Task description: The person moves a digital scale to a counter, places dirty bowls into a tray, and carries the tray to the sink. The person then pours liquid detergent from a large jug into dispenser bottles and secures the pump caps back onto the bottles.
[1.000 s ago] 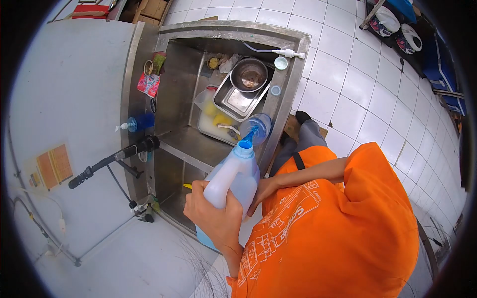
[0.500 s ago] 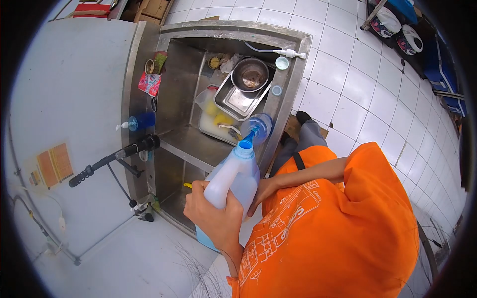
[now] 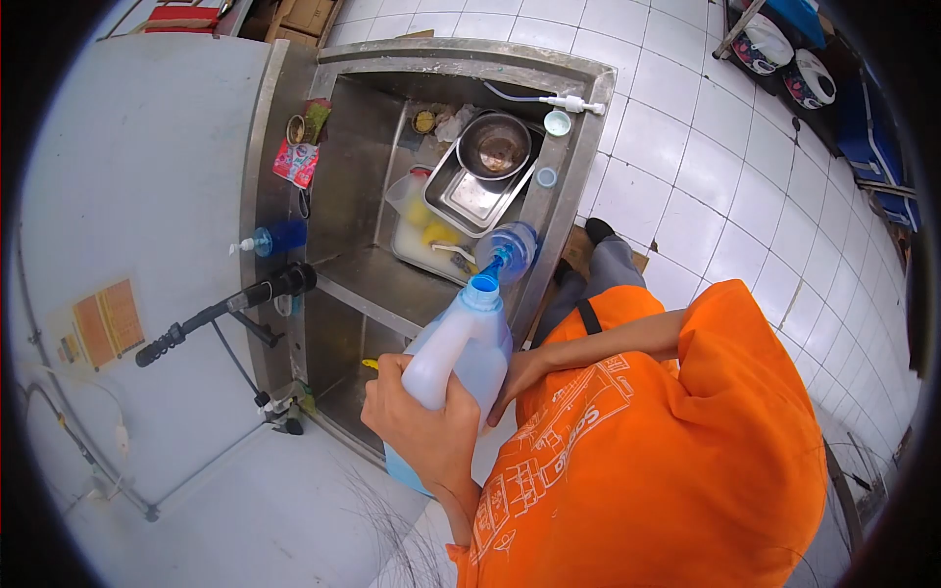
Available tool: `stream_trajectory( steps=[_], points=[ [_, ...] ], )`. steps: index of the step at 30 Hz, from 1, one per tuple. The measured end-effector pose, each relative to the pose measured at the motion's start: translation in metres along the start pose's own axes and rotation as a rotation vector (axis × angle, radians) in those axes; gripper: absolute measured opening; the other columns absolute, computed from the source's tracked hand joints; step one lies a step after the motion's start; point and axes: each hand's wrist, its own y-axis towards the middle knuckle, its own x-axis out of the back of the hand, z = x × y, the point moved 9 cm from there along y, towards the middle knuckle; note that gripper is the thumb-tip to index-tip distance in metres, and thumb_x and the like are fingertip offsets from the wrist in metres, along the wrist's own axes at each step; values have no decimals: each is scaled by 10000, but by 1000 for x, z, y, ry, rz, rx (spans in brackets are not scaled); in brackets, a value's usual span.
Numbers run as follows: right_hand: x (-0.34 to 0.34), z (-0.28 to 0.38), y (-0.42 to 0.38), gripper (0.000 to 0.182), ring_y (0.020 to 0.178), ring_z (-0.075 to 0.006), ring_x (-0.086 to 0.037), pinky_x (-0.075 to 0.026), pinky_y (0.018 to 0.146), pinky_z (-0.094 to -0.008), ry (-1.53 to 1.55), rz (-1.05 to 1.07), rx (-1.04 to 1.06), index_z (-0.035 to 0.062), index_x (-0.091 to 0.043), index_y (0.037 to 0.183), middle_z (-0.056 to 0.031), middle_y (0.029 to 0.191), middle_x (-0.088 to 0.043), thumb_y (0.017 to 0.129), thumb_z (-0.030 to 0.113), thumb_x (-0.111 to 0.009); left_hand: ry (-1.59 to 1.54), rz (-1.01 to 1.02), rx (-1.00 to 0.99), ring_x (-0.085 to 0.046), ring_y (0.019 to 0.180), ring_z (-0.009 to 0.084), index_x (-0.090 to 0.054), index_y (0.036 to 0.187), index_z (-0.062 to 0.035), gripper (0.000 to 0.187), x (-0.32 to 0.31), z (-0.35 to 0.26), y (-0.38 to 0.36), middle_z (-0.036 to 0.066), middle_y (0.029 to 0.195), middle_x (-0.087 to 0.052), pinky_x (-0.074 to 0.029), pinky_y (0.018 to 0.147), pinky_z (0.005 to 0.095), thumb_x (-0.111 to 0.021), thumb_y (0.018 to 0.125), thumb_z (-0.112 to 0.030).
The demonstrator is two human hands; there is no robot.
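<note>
There's just the one view, worn on the person's head, looking steeply down with a wide fisheye bend; the steel sink (image 3: 431,176) lies further below, the orange shirt (image 3: 667,461) close under the lens

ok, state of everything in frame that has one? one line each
large jug: tilted, uncapped, blue liquid streaming from its mouth
small bottle: open, on the sink rim, taking the stream
left hand: gripping the jug's handle
right hand: pressed to the jug's side
metal bowl: upright, sitting in the steel tray
pump bottle: part full of blue liquid
</note>
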Motion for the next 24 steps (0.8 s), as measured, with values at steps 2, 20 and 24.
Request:
stream_trajectory(
  steps=[2,20,24],
  points=[
    [-2,6,-8,785,1259,-302,-516,-413,1058,-376,34,3,-26,32,-505,1358,-148,1374,-549,738,365,-851,-6,1,3,-611,734,370,-533,857,-41,214,0,0,0,161,767,-591,-446,656,434,-688,711,-56],
    [-4,6,0,708,1223,-280,-549,-431,1039,-359,28,29,68,16,-562,1303,-144,1328,-591,736,318,-859,0,-4,-15,-601,720,366,-536,851,-35,210,1,-1,1,161,752,-591,-443,648,435,-686,705,-55],
    [-5,6,-2,684,1196,-269,-568,-439,1032,-346,59,32,75,15,-584,1283,-136,1305,-609,735,321,-857,6,-14,-14,-602,710,364,-539,850,-36,207,1,0,1,159,752,-593,-443,646,433,-686,706,-52]
  ],
)
